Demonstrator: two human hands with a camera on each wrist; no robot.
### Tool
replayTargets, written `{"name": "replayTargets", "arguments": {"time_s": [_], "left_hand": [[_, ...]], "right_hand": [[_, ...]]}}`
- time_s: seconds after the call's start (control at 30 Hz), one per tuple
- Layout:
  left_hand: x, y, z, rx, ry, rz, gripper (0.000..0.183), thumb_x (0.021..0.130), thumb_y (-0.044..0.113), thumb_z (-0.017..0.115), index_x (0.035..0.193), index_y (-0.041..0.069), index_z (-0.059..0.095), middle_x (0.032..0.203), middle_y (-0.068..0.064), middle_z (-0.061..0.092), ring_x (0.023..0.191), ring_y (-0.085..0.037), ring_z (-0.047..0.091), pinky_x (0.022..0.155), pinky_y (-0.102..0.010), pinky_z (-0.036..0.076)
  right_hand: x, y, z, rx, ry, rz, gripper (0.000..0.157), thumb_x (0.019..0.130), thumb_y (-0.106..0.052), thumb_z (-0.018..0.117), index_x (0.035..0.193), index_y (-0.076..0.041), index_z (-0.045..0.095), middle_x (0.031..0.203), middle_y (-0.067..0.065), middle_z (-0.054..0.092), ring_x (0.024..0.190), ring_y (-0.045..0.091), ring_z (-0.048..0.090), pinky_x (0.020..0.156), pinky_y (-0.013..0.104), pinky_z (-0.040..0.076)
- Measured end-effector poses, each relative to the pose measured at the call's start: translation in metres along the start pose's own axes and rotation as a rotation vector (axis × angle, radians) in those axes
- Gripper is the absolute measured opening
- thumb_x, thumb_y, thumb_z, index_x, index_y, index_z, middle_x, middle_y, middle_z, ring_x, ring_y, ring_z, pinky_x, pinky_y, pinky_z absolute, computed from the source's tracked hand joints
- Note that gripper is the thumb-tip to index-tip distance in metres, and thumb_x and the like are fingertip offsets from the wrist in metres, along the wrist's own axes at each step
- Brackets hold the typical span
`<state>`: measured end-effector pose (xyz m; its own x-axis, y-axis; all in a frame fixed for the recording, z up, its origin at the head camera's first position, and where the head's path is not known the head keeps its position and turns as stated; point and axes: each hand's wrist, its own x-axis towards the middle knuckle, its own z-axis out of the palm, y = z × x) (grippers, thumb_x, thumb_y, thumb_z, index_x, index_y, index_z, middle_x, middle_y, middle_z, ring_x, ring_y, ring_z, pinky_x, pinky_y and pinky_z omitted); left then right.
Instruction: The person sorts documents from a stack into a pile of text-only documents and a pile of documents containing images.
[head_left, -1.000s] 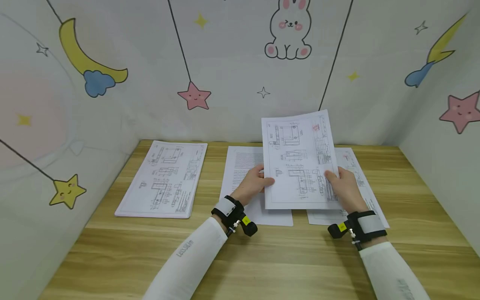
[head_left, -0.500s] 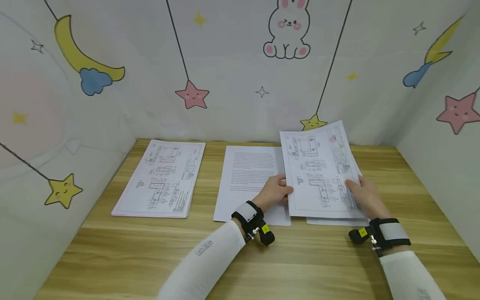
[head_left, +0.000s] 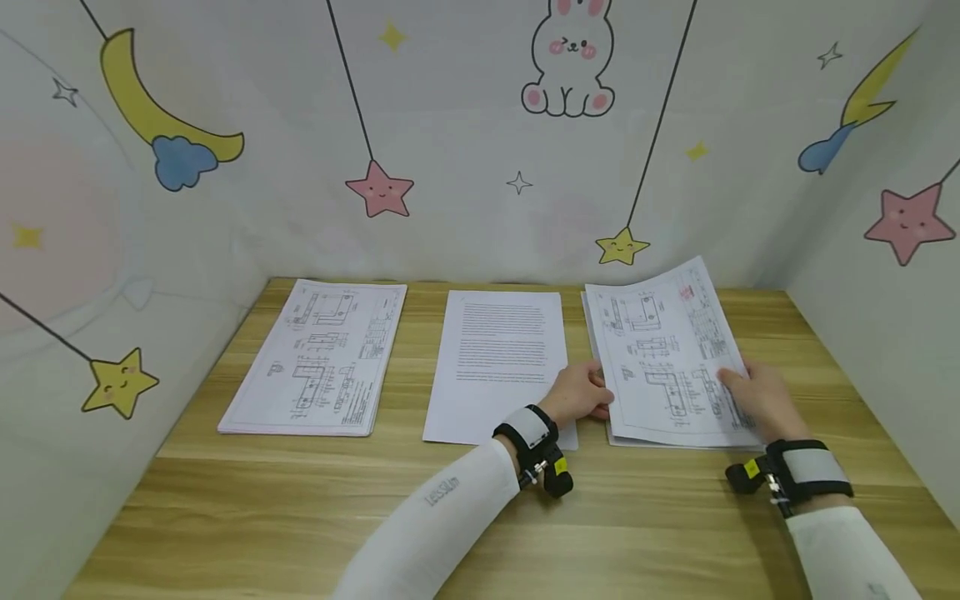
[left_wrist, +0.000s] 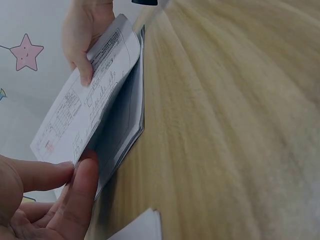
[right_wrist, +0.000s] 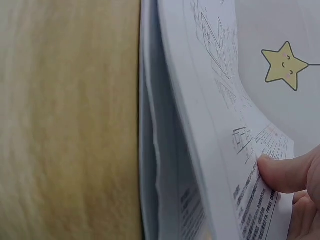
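The paper with drawings is between my two hands, on the right side of the table. My left hand pinches its left edge, low down near the corner, with the thumb and a finger close together. My right hand holds the other edge, with the thumb flat on top and the other fingers tucked at the side. So both hands are holding the same paper. I can't tell if it is one sheet or a few.

The paper bends a bit, and its far right corner tips up. Right under it is a pile of paper, and from down low I can see a gap between them along the near edge.

Just beside my left hand is the paper with writing. My left wrist is over its near corner. Well apart, on the far left, is another pile with drawings, lying flat.
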<state>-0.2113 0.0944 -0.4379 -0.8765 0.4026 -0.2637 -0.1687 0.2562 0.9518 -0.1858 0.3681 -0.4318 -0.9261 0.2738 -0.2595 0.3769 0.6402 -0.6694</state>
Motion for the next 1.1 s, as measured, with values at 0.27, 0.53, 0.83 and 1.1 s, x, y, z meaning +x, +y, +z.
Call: {"name": "replayTargets", "arguments": {"time_s": [0.27,0.53,0.83,1.1], "left_hand": [[0.001,-0.003,0.004,0.144,0.040,-0.004,0.036,0.089,-0.002,0.066,0.124,-0.005,0.062,0.078,-0.006,0.069,0.059,-0.017,0.069,0.054,-0.022,0.056],[0.003,-0.004,0.007,0.356,0.109,0.018,0.029,0.086,0.000,0.068,0.115,-0.002,0.070,0.059,-0.011,0.070,0.044,-0.013,0.063,0.042,-0.015,0.042],[0.005,-0.004,0.010,0.357,0.113,-0.018,0.028,0.086,0.001,0.068,0.114,0.001,0.071,0.048,-0.001,0.060,0.040,-0.008,0.057,0.040,-0.013,0.040],[-0.001,-0.001,0.005,0.277,0.076,-0.013,0.026,0.090,0.007,0.065,0.115,-0.001,0.070,0.061,-0.009,0.070,0.050,-0.014,0.067,0.046,-0.018,0.050]], "right_hand": [[0.006,-0.002,-0.003,-0.137,-0.034,-0.002,0.057,0.103,-0.024,0.046,0.143,0.015,0.037,0.115,0.031,0.058,0.087,0.029,0.062,0.061,0.027,0.048],[0.004,-0.010,-0.001,-0.276,0.039,-0.065,0.054,0.091,-0.016,0.065,0.128,0.020,0.050,0.106,0.036,0.063,0.076,0.031,0.065,0.056,0.027,0.049],[0.006,-0.010,0.001,-0.353,0.070,-0.044,0.050,0.090,-0.019,0.067,0.122,0.018,0.055,0.095,0.031,0.065,0.070,0.027,0.063,0.052,0.026,0.046],[0.005,-0.011,-0.003,-0.406,0.028,-0.019,0.049,0.093,-0.026,0.064,0.118,0.015,0.057,0.086,0.023,0.064,0.068,0.026,0.060,0.053,0.029,0.044]]}}
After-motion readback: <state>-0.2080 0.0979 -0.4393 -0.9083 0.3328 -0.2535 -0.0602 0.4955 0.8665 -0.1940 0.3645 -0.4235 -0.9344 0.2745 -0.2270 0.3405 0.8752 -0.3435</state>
